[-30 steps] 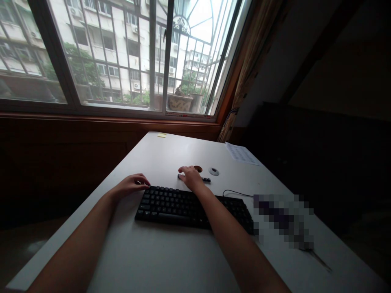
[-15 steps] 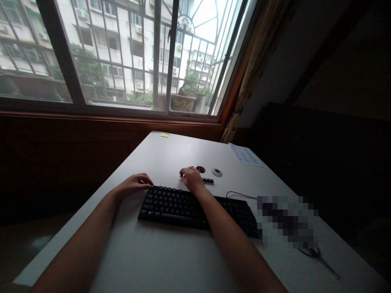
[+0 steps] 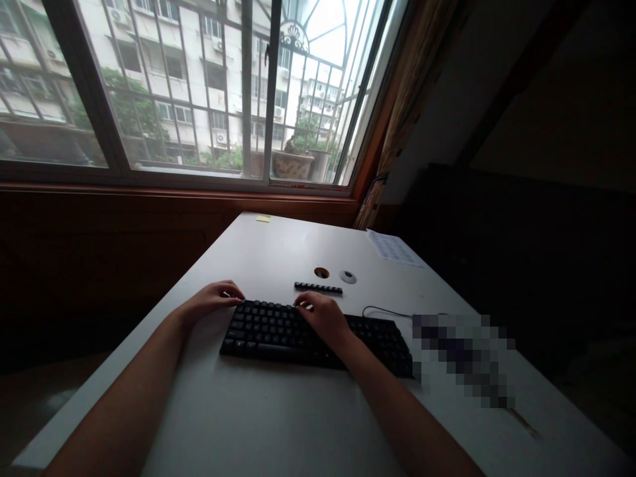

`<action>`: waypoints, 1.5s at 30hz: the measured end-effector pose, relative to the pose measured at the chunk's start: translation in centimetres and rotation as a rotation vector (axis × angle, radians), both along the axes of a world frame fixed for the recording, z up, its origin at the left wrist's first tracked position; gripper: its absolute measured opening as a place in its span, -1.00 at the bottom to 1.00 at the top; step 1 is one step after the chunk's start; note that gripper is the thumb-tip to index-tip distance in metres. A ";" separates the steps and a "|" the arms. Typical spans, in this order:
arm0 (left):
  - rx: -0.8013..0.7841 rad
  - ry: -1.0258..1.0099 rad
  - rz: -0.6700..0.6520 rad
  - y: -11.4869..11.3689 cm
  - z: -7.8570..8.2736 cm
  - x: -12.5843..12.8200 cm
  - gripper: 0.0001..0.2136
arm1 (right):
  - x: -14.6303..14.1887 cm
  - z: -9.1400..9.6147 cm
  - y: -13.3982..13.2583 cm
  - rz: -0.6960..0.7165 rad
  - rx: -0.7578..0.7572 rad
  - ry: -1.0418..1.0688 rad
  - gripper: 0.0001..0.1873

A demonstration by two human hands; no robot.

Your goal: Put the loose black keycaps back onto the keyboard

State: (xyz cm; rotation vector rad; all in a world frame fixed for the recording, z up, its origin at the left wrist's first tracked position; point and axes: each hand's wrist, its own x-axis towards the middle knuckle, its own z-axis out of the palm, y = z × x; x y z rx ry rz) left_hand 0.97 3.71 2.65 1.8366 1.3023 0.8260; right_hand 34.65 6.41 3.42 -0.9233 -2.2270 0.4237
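Observation:
A black keyboard lies on the white table. My left hand rests at its far-left corner with the fingers curled against the edge. My right hand is on the keyboard's top row near the middle. Its fingers are bent down and pressed together over the keys, and what they pinch is hidden. Just beyond the keyboard lies a short row of loose black keycaps, apart from both hands.
Behind the keycaps are a round cable hole and its grey cover. A printed sheet lies far right and a yellow note at the far edge. A thin cable leaves the keyboard rightward. The barred window is beyond.
My right hand has drawn back from the row of keycaps to the keyboard's top row, leaving the whole keycap row uncovered. My left hand has stayed at the corner.

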 end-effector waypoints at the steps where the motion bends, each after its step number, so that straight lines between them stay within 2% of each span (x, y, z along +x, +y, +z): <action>1: 0.000 -0.001 0.002 0.0 0.0 0.0 -0.68 | 0.1 -0.3 -0.2 -0.023 0.019 -0.014 -0.83; 6: -0.005 -0.022 0.010 -0.2 0.1 0.1 -0.70 | -0.3 -1.5 -0.5 -0.106 0.114 -0.094 -0.82; 13: -0.006 -0.012 0.007 -0.1 0.0 0.1 -0.70 | -0.5 -1.9 -0.6 -0.094 0.210 -0.170 -0.84; 22: -0.001 -0.021 -0.005 0.0 -0.1 0.0 -0.73 | 0.4 -1.9 -1.0 -0.029 0.171 -0.126 -0.74; 26: -0.003 -0.002 -0.003 0.2 -0.3 -0.2 -0.71 | 0.3 -1.9 -1.0 -0.059 0.101 -0.065 -0.78; 31: -0.001 -0.007 0.008 0.0 -0.3 -0.1 -0.69 | 0.1 -1.8 -0.7 -0.028 0.035 0.011 -0.81; 37: 0.000 -0.005 0.016 -0.3 0.3 0.3 -0.68 | 0.0 -2.0 -0.6 -0.023 0.047 0.017 -0.80; 45: 0.005 -0.008 0.022 0.0 -0.2 0.1 -0.68 | 0.1 -1.9 -0.9 -0.005 0.091 -0.049 -0.84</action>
